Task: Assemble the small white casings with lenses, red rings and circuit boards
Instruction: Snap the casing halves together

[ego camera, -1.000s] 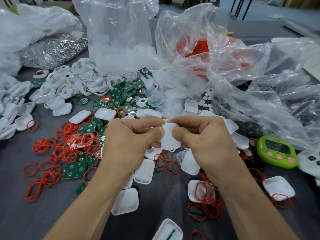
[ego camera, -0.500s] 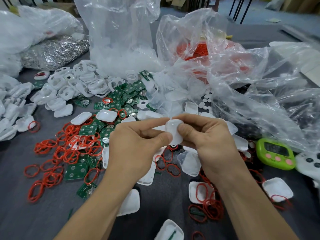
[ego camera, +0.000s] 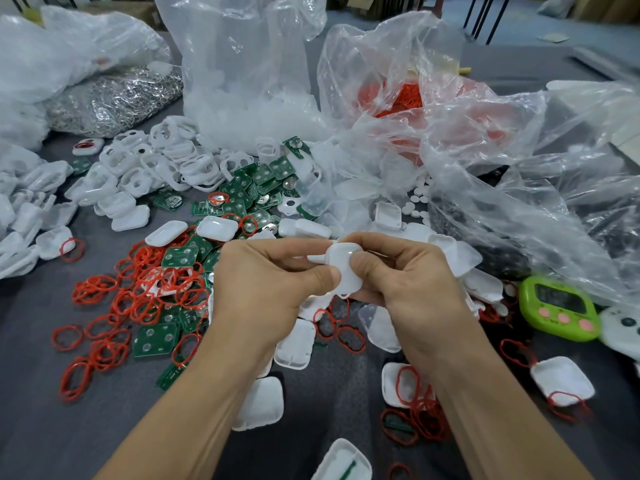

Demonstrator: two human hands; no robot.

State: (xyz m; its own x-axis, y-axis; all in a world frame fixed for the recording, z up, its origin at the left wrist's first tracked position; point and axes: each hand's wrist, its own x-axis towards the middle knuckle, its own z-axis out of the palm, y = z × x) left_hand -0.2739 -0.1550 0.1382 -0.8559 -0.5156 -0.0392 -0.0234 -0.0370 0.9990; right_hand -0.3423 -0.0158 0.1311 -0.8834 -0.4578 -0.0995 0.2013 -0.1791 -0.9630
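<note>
Head view: white casing (ego camera: 344, 270) pinched between left hand (ego camera: 263, 289) and right hand (ego camera: 412, 282).

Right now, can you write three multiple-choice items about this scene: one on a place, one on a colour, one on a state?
1. Where does the timer lie?
A. at the right
B. at the far left
C. inside a bag

2. What colour are the loose rings?
A. blue
B. red
C. yellow

3. What is the state of the casing in the middle?
A. it lies flat on the table
B. the left hand and the right hand pinch it
C. one hand alone holds it

Answers:
1. A: the timer sits to the right of the right hand.
2. B: the rings are scattered in red heaps.
3. B: fingers of both hands close on the casing.
</note>
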